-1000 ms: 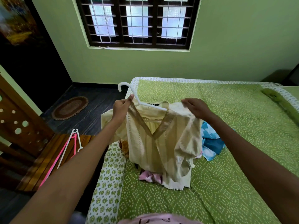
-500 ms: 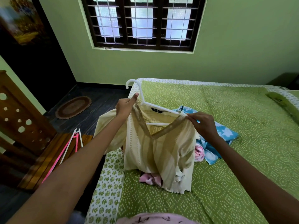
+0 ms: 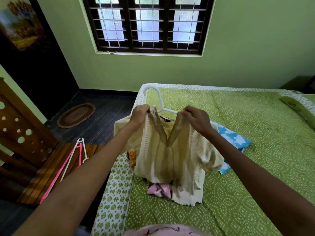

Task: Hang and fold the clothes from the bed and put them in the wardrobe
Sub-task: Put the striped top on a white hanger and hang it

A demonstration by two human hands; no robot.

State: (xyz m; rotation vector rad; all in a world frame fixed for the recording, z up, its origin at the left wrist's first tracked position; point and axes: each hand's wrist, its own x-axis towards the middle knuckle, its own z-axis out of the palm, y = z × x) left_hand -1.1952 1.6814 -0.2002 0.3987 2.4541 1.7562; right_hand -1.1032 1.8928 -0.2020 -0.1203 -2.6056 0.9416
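A cream V-neck top hangs on a white plastic hanger above the near left part of the bed. My left hand pinches the top's left shoulder at the neckline. My right hand pinches the right shoulder. The hanger's hook sticks up between and behind my hands. Beneath the top lie a pink garment, a blue and white cloth and a bit of orange patterned fabric.
Pink and white spare hangers lean on a wooden bench at the left. A brown oval mat lies on the dark floor. A carved wooden panel stands far left. A barred window fills the far wall.
My right hand has moved up and left, from the top's right side to its right shoulder at the neckline. The top now hangs straighter on the hanger, and the view has shifted.
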